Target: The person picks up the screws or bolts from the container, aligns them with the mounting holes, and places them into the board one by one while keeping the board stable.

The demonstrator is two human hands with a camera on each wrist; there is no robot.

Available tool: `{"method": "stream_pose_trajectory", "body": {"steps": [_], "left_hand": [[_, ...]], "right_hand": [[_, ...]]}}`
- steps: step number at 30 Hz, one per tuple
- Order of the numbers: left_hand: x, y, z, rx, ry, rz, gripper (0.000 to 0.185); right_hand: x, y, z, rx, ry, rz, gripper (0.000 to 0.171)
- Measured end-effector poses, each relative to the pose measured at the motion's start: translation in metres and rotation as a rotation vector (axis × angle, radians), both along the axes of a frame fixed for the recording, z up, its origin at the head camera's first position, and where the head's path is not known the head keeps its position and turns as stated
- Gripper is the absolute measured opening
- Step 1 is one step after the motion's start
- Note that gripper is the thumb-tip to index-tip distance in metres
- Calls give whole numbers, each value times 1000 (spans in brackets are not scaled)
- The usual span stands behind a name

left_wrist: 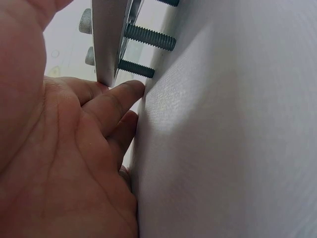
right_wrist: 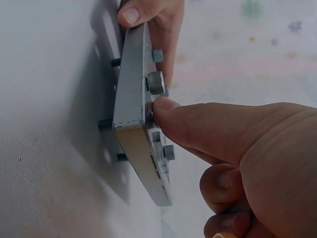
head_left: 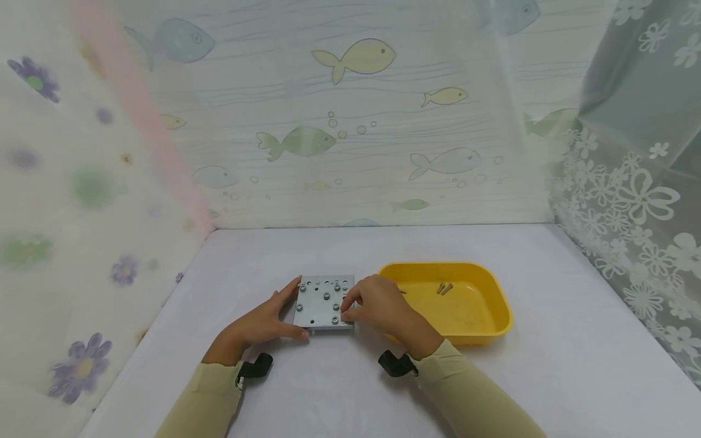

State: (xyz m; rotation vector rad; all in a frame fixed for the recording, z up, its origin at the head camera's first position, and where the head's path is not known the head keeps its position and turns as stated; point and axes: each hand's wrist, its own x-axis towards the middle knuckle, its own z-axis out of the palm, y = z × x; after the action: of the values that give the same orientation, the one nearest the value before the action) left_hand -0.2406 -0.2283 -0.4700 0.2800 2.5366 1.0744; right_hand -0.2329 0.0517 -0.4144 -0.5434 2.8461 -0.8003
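Note:
A silver metal plate (head_left: 317,311) with several holes carries several socket head bolts (head_left: 327,296). Their threaded ends (left_wrist: 148,37) stick out underneath, holding the plate off the cloth in the left wrist view. My left hand (head_left: 260,322) grips the plate's left side, thumb at the front edge and fingers toward the back corner. At the right edge, my right hand (head_left: 380,304) pinches a small screw (right_wrist: 150,106) with thumb and index finger, close beside a larger bolt head (right_wrist: 155,83). Most of that screw is hidden by the thumb.
A yellow tray (head_left: 465,313) stands just right of the plate, partly behind the right hand, with several small screws (head_left: 448,289) in it. White cloth (head_left: 263,255) covers the table. Patterned curtains (head_left: 296,188) hang behind and at both sides.

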Motion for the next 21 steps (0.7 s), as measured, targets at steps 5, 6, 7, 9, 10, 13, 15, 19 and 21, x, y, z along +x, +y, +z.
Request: {"method": "stream_pose_trajectory", "body": {"steps": [5, 6, 7, 9, 10, 13, 15, 19, 21], "left_hand": [[1, 0, 0, 9, 1, -2, 131], [1, 0, 0, 7, -1, -3, 130], [1, 0, 0, 4, -3, -3, 130], [1, 0, 0, -3, -7, -1, 130], [1, 0, 0, -5, -9, 1, 130], [2, 0, 2, -2, -9, 2, 129], [2, 0, 3, 1, -9, 1, 129], [1, 0, 4, -5, -8, -6, 129], [1, 1, 4, -8, -7, -9, 129]], "right_hand": [[1, 1, -1, 8, 25, 17, 6], [1, 1, -1, 6, 25, 20, 6], [1, 1, -1, 3, 27, 26, 5], [1, 1, -1, 2, 27, 31, 5], [1, 1, -1, 5, 31, 33, 5], [1, 1, -2, 9, 41, 34, 5], [0, 1, -2, 11, 46, 34, 5], [-1, 1, -3, 12, 43, 35, 4], [-1, 1, -2, 18, 41, 34, 4]]}}
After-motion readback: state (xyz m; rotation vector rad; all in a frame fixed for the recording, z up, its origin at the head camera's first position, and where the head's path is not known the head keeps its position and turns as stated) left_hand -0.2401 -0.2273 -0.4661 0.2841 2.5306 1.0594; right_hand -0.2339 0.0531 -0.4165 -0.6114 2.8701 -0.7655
